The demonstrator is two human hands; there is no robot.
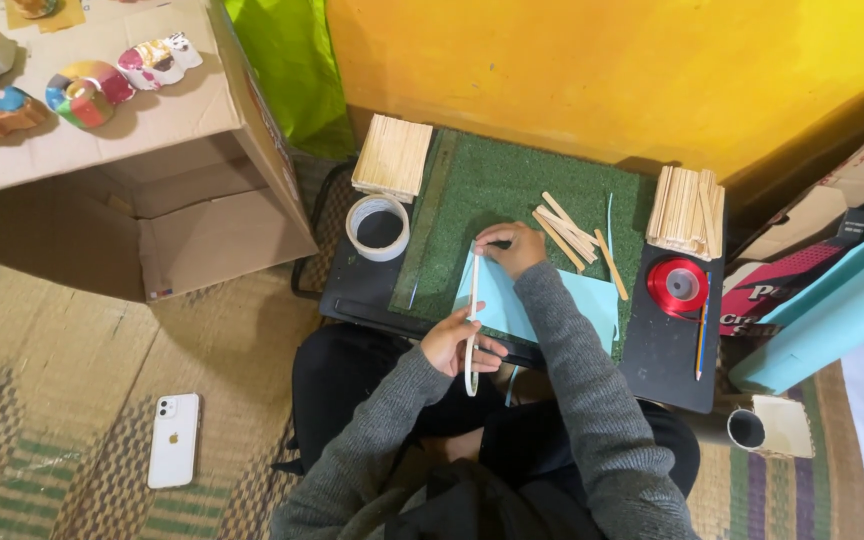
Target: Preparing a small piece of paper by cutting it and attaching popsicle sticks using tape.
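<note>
head view: left hand (455,345) pinches the lower part of a white strip (472,325) that stands along the near-left edge of the blue paper (512,305). right hand (514,246), fingers curled, presses the strip's top end at the paper's far corner. paper lies on the green mat (502,190). loose sticks (569,232) lie right of the paper's far edge; tape roll (378,227) left of the mat; red ribbon spool (678,284) right of it.

Yellow wall (602,60), woven floor mat (72,400)
</note>
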